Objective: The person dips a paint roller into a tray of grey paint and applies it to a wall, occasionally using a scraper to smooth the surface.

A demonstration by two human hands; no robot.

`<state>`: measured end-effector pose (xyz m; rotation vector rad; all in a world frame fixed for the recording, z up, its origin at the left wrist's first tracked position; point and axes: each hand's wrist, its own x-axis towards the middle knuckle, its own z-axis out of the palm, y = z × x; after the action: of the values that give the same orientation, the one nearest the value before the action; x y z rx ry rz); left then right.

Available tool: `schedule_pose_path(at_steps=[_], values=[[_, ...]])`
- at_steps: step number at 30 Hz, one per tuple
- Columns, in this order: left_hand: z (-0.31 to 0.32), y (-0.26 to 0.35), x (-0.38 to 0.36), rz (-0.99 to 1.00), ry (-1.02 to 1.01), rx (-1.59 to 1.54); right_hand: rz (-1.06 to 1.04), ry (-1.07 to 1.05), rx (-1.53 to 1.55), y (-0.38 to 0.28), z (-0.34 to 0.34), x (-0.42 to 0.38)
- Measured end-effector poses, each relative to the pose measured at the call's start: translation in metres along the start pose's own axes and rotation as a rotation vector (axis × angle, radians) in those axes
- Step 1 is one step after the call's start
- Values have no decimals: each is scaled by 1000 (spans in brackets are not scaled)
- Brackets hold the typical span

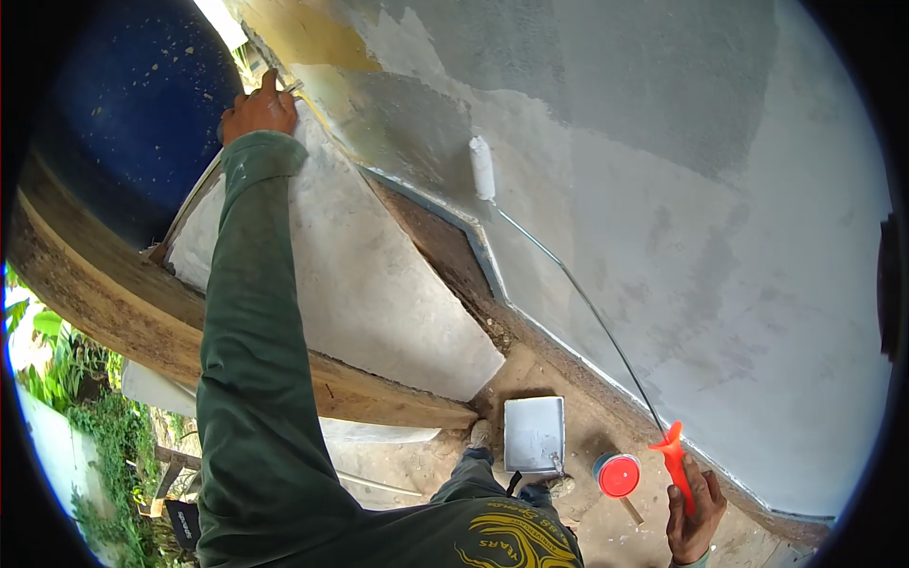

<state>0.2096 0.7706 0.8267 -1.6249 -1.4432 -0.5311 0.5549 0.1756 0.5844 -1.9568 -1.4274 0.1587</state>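
My right hand is closed around the orange handle of a paint roller. Its long metal rod stretches up to the white roller sleeve, which rests against the grey wall. Far up on the left, my left hand is at the top end of a pale panel, its fingers bent over the edge. Part of that grip is hidden behind the hand. On the wall, a lighter coat lies beside darker grey and yellowish patches.
On the ground near my feet are a paint tray with whitish paint and a can with a red lid. A curved wooden beam and a dark blue surface are to the left. Plants grow beyond.
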Motion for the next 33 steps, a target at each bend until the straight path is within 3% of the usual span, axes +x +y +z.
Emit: schedule_pose_path(at_steps=[1, 2, 9, 12, 16, 26, 33], values=[[-1, 0, 0, -1, -5, 0, 44, -181, -58, 3, -11, -3], [-2, 1, 0, -1, -12, -2, 37, -186, -56, 5, -8, -3], [-5, 1, -1, 4, -2, -29, 57, -29, 82, -26, 38, 31], [-6, 3, -2, 6, 4, -10, 118, -66, 150, -35, 54, 51], [-8, 2, -1, 16, -29, -34, 26, 13, 143, -49, 79, 81], [-8, 3, -2, 7, -10, -33, 59, -41, 195, -82, 132, 147], [-12, 5, -3, 25, -7, -20, -95, 57, 252, -96, 185, 198]])
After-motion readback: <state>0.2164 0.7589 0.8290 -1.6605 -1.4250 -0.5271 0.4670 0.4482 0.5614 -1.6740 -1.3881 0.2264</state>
